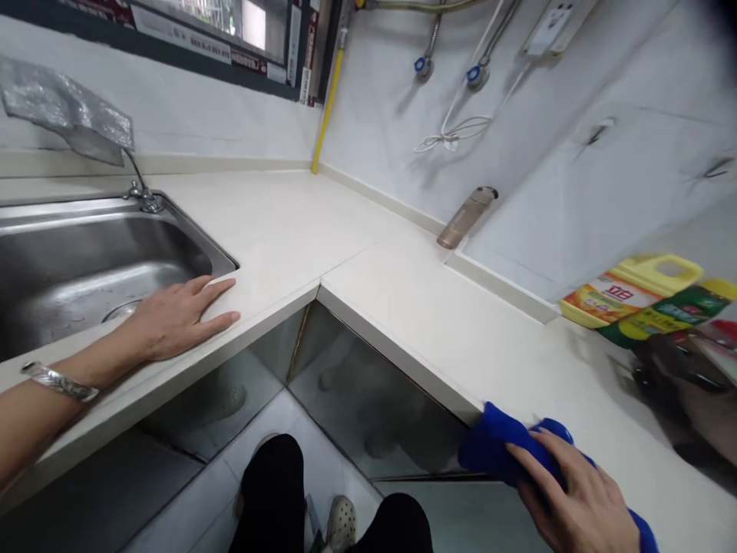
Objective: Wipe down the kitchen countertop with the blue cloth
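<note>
Down at four o'clock, the right hand (584, 491) grasps a crumpled blue cloth (498, 445); toward nine, the left hand (176, 316) rests splayed and empty on the smooth tabletop (270, 223).

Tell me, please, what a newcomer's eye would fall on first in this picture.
Probably the vivid blue cloth in the right hand, at the front edge of the pale countertop, lower right. Next might come the left hand, resting beside the stainless steel sink, with a silver bangle on its wrist. The yellow jug near the right edge also stands out.
</note>
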Motion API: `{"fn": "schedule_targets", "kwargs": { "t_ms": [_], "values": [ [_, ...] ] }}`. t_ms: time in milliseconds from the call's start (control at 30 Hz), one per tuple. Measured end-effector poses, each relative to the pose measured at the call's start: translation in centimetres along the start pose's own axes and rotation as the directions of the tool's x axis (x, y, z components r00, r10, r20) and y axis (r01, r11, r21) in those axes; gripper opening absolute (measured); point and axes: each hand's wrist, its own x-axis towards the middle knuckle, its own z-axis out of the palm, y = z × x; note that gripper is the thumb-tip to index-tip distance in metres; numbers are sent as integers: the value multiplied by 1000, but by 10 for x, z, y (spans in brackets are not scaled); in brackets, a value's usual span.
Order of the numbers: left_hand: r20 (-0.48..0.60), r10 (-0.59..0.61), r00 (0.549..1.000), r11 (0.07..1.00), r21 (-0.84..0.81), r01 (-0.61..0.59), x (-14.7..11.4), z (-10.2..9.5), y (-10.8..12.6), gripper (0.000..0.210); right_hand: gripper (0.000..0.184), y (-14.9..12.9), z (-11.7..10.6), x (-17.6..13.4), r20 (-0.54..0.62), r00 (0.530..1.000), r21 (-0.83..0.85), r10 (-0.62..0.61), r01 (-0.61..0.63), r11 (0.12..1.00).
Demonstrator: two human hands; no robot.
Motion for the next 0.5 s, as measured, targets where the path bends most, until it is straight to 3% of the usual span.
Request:
{"fn": "schedule_targets", "kwargs": {
  "t_ms": [167, 500],
  "values": [
    [-35, 4, 999, 1000, -16, -5, 1, 6, -1, 73, 60, -20, 1, 33, 29, 998, -126, -61, 64, 990],
    [-24, -23, 999, 997, -73, 21, 0, 7, 2, 77, 66, -108, 29, 172, -11, 990, -193, -140, 135, 972]
  ]
}}
